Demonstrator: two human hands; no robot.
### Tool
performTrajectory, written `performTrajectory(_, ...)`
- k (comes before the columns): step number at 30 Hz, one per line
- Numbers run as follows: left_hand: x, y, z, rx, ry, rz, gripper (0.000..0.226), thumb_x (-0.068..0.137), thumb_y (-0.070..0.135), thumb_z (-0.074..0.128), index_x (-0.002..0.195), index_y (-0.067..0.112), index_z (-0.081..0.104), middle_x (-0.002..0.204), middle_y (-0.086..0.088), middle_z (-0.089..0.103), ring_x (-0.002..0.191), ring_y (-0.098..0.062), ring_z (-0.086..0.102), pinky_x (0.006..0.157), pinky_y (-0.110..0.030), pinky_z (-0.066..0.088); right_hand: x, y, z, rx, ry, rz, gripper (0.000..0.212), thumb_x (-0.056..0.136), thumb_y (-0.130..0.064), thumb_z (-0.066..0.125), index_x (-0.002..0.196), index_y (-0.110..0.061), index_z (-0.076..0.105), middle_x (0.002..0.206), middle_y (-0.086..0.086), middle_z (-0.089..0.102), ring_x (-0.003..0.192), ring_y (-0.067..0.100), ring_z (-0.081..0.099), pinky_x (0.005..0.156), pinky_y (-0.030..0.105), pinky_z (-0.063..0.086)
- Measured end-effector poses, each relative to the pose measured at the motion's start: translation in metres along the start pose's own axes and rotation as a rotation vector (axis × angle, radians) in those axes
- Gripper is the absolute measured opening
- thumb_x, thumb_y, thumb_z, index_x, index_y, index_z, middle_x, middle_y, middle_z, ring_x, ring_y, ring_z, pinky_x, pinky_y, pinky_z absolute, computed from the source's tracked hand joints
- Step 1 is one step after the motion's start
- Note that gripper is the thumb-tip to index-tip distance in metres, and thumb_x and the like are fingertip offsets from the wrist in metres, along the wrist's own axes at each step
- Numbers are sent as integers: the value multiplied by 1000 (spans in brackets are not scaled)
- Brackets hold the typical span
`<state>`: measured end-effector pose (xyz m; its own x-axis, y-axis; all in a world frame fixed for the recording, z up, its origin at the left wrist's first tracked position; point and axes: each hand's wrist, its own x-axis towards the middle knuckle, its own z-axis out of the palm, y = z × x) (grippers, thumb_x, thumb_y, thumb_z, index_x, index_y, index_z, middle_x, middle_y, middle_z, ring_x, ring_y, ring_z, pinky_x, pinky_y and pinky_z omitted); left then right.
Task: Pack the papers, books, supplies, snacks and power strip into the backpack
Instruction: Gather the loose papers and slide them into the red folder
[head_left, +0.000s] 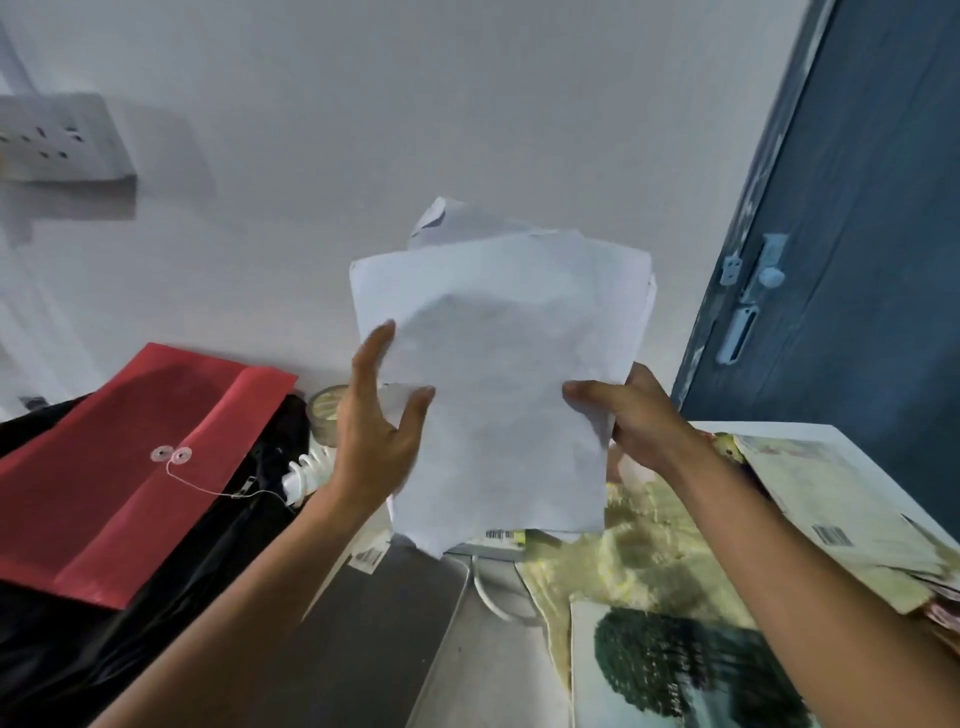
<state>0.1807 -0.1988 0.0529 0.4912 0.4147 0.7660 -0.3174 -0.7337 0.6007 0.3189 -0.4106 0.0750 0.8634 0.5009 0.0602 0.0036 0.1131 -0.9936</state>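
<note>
Holding loose papers (498, 374) upright above desk, right hand (639, 415) pinches stack's edge, left hand (374, 426) open against opposite side. Packing barely begun: books (675, 649), tape roll (327, 410), red envelope (130, 467) remain outside black backpack (104, 649).

White counter (810, 434), bare surface visible at its far right corner, about 3 o'clock. Lying on it: black backpack (104, 613) at 8 o'clock; grey flat item (384, 623) at 6 o'clock, identity unclear; white cable (488, 597) beside the grey item; books with pale green covers (649, 561) at 4 to 5 o'clock, overlapping one another; roll of tape (324, 410) at 9 o'clock near centre, against the wall; white coiled item (306, 475) just beside the backpack.
</note>
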Motion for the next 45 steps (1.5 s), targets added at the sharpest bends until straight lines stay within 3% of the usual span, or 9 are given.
performTrajectory(3,7,10,-1,-196,-14,-270,98,79,3,76,149,21,10,138,14,40,119,7,51,99,-21,46,-2,-4,9,-169,133,-139,18,79,5,68,83,-13,68,75,-2,70,67,8,67,64,19,53)
performTrajectory(8,20,-8,-12,-479,-99,-559,57,59,34,83,108,11,66,102,-10,74,91,-27,71,85,-50,56,-8,-2,16,-246,114,-195,15,77,3,72,91,-1,68,80,5,69,72,14,65,65,21,51)
performTrajectory(13,27,-4,-16,-624,-154,-567,38,69,9,82,104,5,67,97,-9,75,87,-28,72,71,-35,59,-9,-3,17,-152,114,-205,14,77,-5,76,85,-15,71,78,-3,75,74,12,72,66,25,57)
performTrajectory(20,26,-28,-11,-380,-385,-637,48,59,36,85,99,13,71,99,-11,74,94,-30,71,88,-50,55,-5,12,28,-159,124,-62,5,82,-15,74,81,-12,70,73,-1,73,77,22,71,71,32,55)
performTrajectory(22,23,-24,1,-173,-292,-628,23,74,36,79,83,17,72,88,-7,75,84,-25,72,83,-50,56,-6,17,36,-197,133,-65,6,88,-19,67,84,-15,69,66,-10,70,69,10,67,62,20,50)
performTrajectory(25,30,-3,19,-90,-106,-601,32,83,41,70,71,12,67,74,-12,72,72,-29,70,66,-43,56,-7,12,52,-197,198,-189,11,93,-21,60,98,-15,68,80,-11,68,76,8,64,61,11,46)
performTrajectory(29,41,8,21,-170,-18,-514,28,82,40,70,72,13,66,67,-2,69,58,-16,66,51,-30,52,-3,2,63,-145,241,-259,26,91,-24,63,114,-12,62,100,1,69,90,17,65,68,18,48)
performTrajectory(37,9,-23,16,-310,-199,-686,16,87,18,69,99,10,64,88,-7,72,82,-24,71,65,-29,57,0,17,55,-109,245,-222,14,95,-20,55,108,-21,61,99,-4,69,93,12,64,79,29,50)
performTrajectory(45,5,-24,24,-186,-159,-702,17,90,21,66,74,14,63,74,-11,65,68,-24,61,62,-35,51,3,18,62,-98,226,-205,19,97,-23,53,114,-19,60,105,-3,68,98,13,63,76,20,49)
